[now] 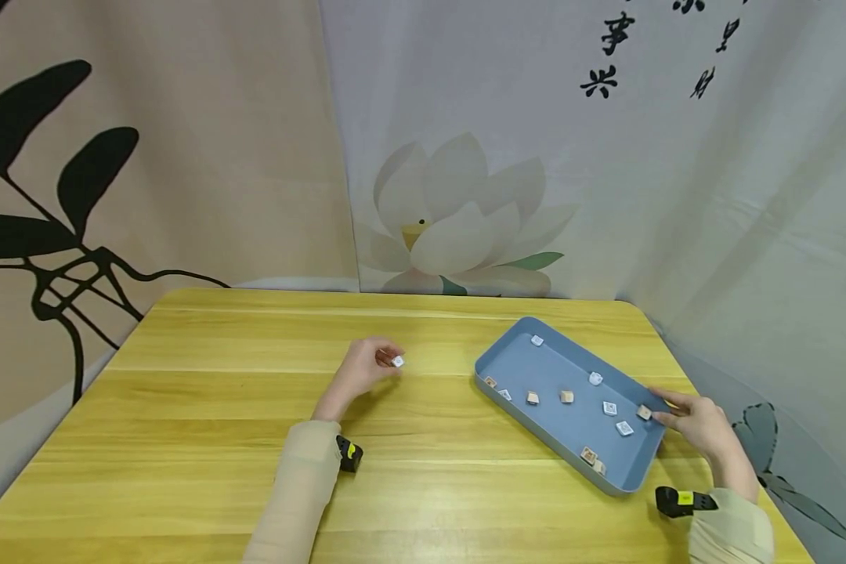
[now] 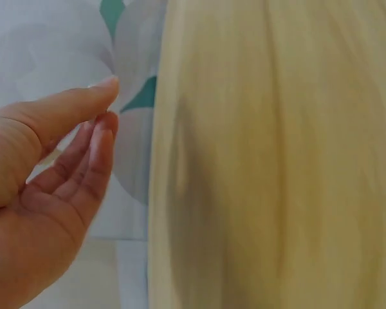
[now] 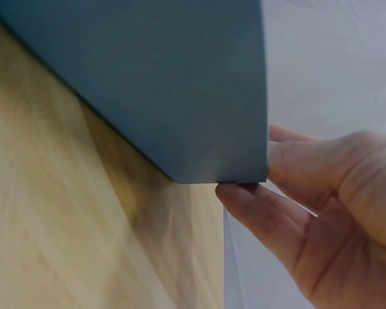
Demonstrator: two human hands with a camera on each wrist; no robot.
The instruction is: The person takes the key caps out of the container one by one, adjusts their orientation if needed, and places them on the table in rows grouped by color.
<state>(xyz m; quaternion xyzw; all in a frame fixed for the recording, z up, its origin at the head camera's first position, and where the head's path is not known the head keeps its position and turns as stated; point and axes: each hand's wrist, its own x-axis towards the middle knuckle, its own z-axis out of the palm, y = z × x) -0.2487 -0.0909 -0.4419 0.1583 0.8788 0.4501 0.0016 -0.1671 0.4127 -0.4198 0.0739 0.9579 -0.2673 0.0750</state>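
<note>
Pinched between the thumb and fingertips of my left hand (image 1: 366, 366) is a small white square piece (image 1: 398, 361), held above the table left of the tray. In the left wrist view, thumb and fingers of that left hand (image 2: 58, 161) meet, and the piece is hidden. My right hand (image 1: 698, 423) grips the right end of a blue rectangular tray (image 1: 529, 429), its thumb at the rim near a small beige cube (image 1: 645, 412). The right wrist view shows fingers (image 3: 264, 212) under the tray's edge (image 3: 219, 154).
Several small white pieces and beige cubes lie scattered in the tray, including a white piece (image 1: 624, 428) and a beige cube (image 1: 567, 397). The yellow wooden table (image 1: 183, 407) backs onto a printed curtain (image 1: 254, 141). A black wrist camera (image 1: 349, 453) sits by the left sleeve.
</note>
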